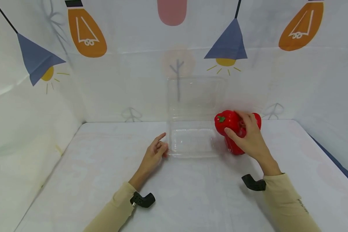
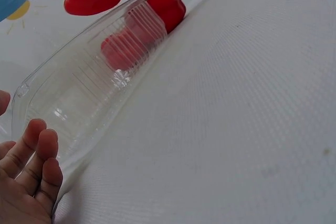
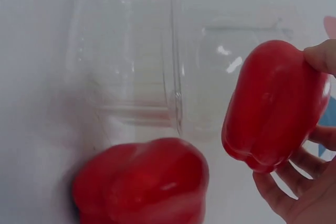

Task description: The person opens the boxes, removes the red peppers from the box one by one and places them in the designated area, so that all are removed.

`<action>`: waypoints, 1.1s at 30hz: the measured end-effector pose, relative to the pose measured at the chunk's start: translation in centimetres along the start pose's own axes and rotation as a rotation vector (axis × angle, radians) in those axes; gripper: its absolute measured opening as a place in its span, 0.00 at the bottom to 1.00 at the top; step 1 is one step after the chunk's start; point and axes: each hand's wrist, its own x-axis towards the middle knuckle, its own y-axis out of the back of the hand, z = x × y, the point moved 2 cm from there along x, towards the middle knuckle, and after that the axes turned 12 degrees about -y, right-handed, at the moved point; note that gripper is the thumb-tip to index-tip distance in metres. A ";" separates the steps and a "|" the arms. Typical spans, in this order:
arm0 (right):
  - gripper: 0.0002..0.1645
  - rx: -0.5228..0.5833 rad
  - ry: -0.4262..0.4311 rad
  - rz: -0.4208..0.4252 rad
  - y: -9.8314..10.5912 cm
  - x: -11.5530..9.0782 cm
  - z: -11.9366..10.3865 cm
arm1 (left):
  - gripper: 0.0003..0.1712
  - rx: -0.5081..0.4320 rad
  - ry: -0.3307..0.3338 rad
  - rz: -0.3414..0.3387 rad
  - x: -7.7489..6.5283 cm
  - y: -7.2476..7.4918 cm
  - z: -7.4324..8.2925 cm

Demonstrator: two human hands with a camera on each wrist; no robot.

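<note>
My right hand (image 1: 250,137) grips a red bell pepper (image 1: 227,120) with a green stem, holding it raised at the right end of a clear plastic box (image 1: 191,141). Below it, another red bell pepper (image 1: 233,147) lies on the table beside the box, and more red (image 1: 258,120) shows behind my fingers. In the right wrist view the held pepper (image 3: 273,103) hangs over the lid side, apart from the lower pepper (image 3: 152,182). My left hand (image 1: 155,153) is at the box's left end, index finger extended, other fingers loosely bent against its wall (image 2: 68,135).
The box's clear lid (image 1: 197,96) stands raised at the back, hinged to the base. A white cloth wall (image 1: 127,80) with printed lamps and bulbs closes off the back of the white table (image 1: 191,190).
</note>
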 end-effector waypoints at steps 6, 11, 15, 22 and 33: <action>0.43 0.013 -0.024 0.009 1.2 0.2 0.8 | 0.30 -0.004 -0.028 0.012 0.0 0.1 -0.4; 0.43 0.000 -0.058 0.008 2.1 0.2 1.6 | 0.30 -0.005 -0.025 0.006 0.0 0.1 -0.4; 0.43 -0.006 -0.080 0.006 2.6 0.1 1.9 | 0.30 -0.011 -0.009 0.005 0.0 0.1 -0.3; 0.42 -0.015 -0.072 0.018 3.2 0.0 2.1 | 0.30 -0.035 -0.015 0.012 -0.1 0.1 -0.4; 0.42 0.012 -0.082 0.058 4.4 0.2 3.1 | 0.35 -0.146 -0.049 -0.009 -0.5 0.3 -0.2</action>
